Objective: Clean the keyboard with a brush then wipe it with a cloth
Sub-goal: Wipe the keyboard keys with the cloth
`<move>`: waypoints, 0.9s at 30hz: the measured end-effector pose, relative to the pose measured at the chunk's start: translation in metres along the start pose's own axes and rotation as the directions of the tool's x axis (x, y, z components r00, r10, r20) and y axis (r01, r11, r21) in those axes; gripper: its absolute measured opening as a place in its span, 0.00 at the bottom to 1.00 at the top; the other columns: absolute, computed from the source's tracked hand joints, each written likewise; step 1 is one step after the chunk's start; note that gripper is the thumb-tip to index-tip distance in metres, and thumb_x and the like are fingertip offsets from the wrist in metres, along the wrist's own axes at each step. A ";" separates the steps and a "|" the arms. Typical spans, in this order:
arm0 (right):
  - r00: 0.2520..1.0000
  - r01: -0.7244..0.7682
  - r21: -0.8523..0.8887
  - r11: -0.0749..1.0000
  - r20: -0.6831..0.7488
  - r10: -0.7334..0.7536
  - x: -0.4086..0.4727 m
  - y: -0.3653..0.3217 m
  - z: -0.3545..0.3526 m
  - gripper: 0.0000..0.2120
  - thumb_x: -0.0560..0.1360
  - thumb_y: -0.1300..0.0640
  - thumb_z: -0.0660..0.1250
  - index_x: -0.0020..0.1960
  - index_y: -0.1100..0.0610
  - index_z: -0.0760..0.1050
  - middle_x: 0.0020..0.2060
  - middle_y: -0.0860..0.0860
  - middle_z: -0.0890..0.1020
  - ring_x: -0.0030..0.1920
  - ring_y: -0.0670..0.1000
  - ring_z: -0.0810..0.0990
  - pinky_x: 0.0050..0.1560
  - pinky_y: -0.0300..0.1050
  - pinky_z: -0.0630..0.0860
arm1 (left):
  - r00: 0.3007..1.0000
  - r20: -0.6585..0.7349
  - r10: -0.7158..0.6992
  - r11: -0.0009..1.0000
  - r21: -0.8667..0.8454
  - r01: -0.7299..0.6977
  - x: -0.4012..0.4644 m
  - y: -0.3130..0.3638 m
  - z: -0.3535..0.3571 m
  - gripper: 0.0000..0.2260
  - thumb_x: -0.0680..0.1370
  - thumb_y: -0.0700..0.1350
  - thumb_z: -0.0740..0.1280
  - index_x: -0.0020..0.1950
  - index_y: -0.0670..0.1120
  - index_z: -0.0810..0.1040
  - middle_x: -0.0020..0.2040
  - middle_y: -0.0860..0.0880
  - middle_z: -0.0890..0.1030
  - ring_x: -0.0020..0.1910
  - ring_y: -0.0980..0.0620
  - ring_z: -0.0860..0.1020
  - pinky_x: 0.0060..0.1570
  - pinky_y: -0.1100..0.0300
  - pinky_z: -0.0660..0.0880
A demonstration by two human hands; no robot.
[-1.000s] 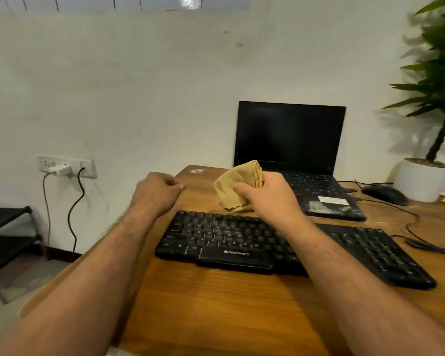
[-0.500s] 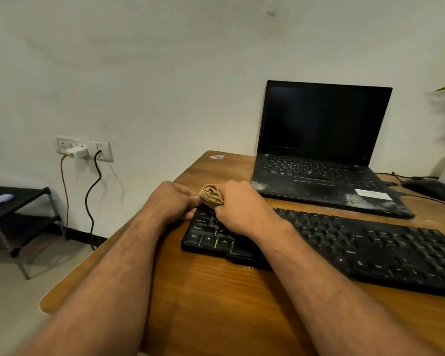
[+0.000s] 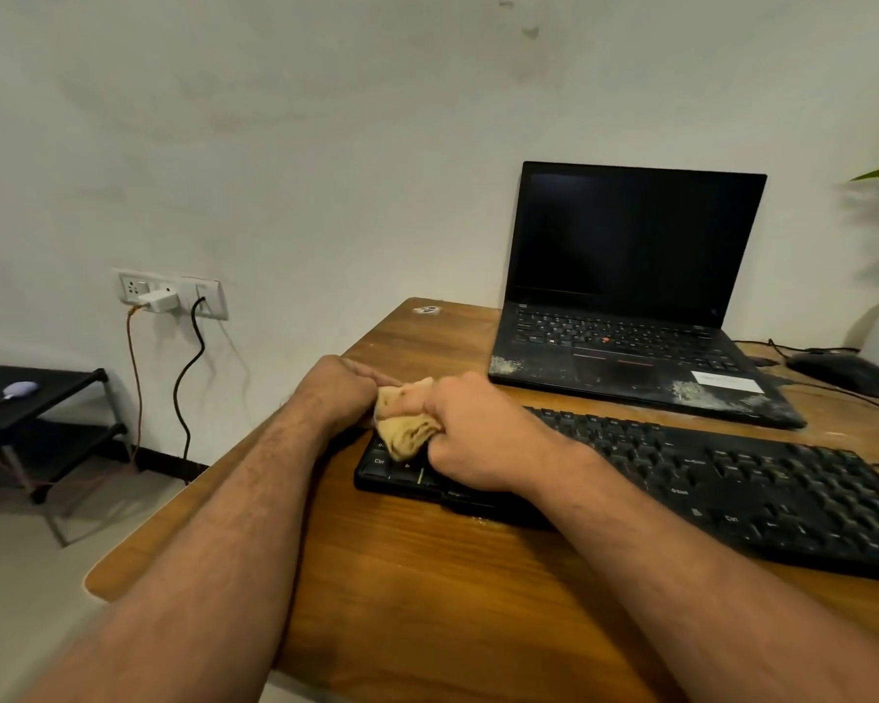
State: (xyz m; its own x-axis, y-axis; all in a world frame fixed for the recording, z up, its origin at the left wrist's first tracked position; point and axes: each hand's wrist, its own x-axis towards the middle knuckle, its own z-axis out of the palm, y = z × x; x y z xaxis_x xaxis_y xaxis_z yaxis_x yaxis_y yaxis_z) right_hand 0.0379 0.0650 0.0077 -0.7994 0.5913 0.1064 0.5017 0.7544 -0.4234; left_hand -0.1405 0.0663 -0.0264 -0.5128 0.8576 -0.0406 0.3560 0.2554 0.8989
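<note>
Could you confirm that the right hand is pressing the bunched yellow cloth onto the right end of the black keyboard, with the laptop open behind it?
Not quite: the head view shows the right hand pressing the bunched yellow cloth onto the left end of the black keyboard, by the Ctrl key. The laptop is indeed open behind it.

There is one view only, from a camera on the person's head. It looks forward and down across the wooden desk (image 3: 427,575) toward the white wall (image 3: 326,144), close above both forearms. Its wide angle bends the desk edge and takes in the laptop (image 3: 630,276) at right and the wall socket (image 3: 173,296) at left.
</note>
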 end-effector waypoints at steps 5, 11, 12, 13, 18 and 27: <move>0.994 0.087 0.075 0.993 0.057 -0.091 -0.016 0.005 0.001 0.23 0.74 0.64 0.69 0.60 0.39 0.80 0.63 0.44 0.81 0.62 0.46 0.77 0.64 0.49 0.77 | 1.000 0.009 -0.005 0.999 -0.044 0.005 0.004 0.000 0.003 0.09 0.77 0.35 0.70 0.44 0.45 0.87 0.41 0.45 0.85 0.35 0.52 0.79 0.38 0.59 0.80; 0.998 -0.032 -0.008 0.999 -0.049 0.032 -0.015 0.015 -0.004 0.27 0.75 0.66 0.66 0.64 0.38 0.78 0.68 0.44 0.76 0.64 0.47 0.75 0.67 0.41 0.70 | 0.999 -0.003 0.035 0.997 -0.072 -0.035 0.004 -0.003 0.004 0.10 0.77 0.35 0.69 0.45 0.48 0.87 0.40 0.49 0.84 0.33 0.56 0.78 0.35 0.62 0.78; 0.999 -0.018 0.038 0.999 -0.046 0.019 -0.014 0.013 -0.004 0.26 0.74 0.66 0.66 0.62 0.38 0.80 0.66 0.45 0.78 0.61 0.47 0.77 0.65 0.43 0.74 | 0.998 -0.023 0.064 0.997 -0.048 -0.065 0.004 -0.004 0.005 0.11 0.76 0.34 0.70 0.45 0.50 0.87 0.42 0.50 0.85 0.38 0.56 0.80 0.43 0.59 0.79; 0.999 -0.002 0.071 0.998 -0.042 0.005 -0.014 0.011 -0.002 0.25 0.74 0.66 0.67 0.61 0.39 0.81 0.64 0.45 0.80 0.60 0.46 0.78 0.64 0.45 0.76 | 0.995 -0.037 0.094 0.995 -0.033 -0.095 0.004 -0.004 0.007 0.14 0.75 0.33 0.69 0.45 0.52 0.87 0.44 0.52 0.85 0.44 0.56 0.82 0.49 0.58 0.79; 1.000 0.008 0.043 0.999 0.000 -0.008 -0.014 0.005 0.005 0.28 0.75 0.67 0.66 0.66 0.39 0.77 0.67 0.43 0.77 0.66 0.45 0.74 0.68 0.46 0.72 | 0.994 0.055 0.093 0.943 -0.327 -0.070 0.000 -0.001 0.011 0.25 0.73 0.21 0.57 0.49 0.48 0.84 0.54 0.47 0.85 0.55 0.53 0.82 0.51 0.58 0.79; 0.977 -0.148 -0.153 0.977 -0.179 0.120 0.001 0.020 -0.004 0.25 0.77 0.63 0.66 0.69 0.42 0.74 0.63 0.50 0.80 0.63 0.52 0.76 0.65 0.47 0.72 | 0.999 0.048 -0.017 0.880 -0.474 0.038 0.010 0.002 0.023 0.25 0.72 0.20 0.54 0.52 0.43 0.82 0.54 0.45 0.84 0.55 0.50 0.82 0.47 0.56 0.80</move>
State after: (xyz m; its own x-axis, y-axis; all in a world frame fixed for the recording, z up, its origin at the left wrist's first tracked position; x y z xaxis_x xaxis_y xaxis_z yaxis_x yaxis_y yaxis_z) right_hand 0.0483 0.0816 0.0034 -0.6613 0.7188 0.2145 0.6591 0.6934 -0.2913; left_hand -0.1268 0.0854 -0.0345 -0.4806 0.8735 -0.0772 -0.0765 0.0460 0.9960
